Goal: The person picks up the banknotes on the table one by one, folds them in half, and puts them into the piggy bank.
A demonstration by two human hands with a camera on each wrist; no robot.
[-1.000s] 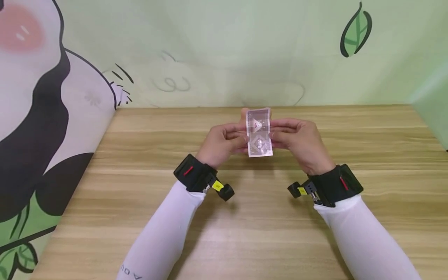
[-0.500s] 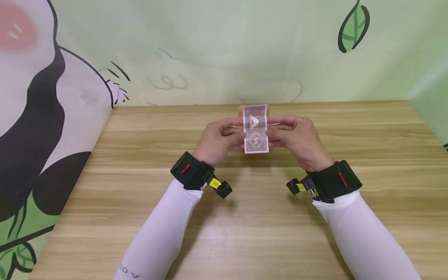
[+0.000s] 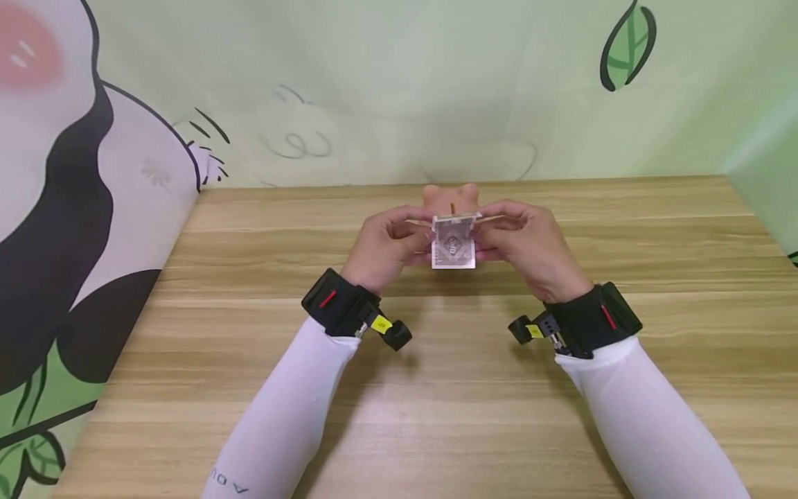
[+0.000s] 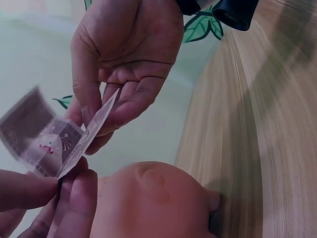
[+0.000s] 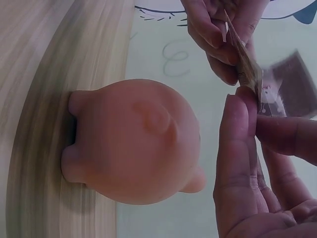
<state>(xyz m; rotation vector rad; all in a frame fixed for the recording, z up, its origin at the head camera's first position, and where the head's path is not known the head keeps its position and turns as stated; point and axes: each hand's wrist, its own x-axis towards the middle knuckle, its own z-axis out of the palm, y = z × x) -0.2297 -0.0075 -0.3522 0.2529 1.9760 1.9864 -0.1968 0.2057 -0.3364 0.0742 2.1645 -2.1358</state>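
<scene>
A small purplish banknote (image 3: 453,244) is held upright between both hands, its upper part bent over into a fold. My left hand (image 3: 421,240) pinches its left edge and my right hand (image 3: 485,239) pinches its right edge. Right behind the note, on the wooden table (image 3: 436,388), stands a pink piggy bank (image 3: 450,196), mostly hidden by the note and fingers. In the left wrist view the banknote (image 4: 54,141) is pinched just above the piggy bank (image 4: 158,203). The right wrist view shows the piggy bank (image 5: 133,141) beside the creased banknote (image 5: 277,89).
A green wall with a leaf drawing (image 3: 626,45) stands behind the table. A cartoon-printed panel (image 3: 75,208) closes the left side. Black wrist cameras (image 3: 349,312) sit on both white-sleeved forearms.
The note stood full length before; now its top half is bent over and it looks shorter. Both hands have drawn slightly nearer the piggy bank.
</scene>
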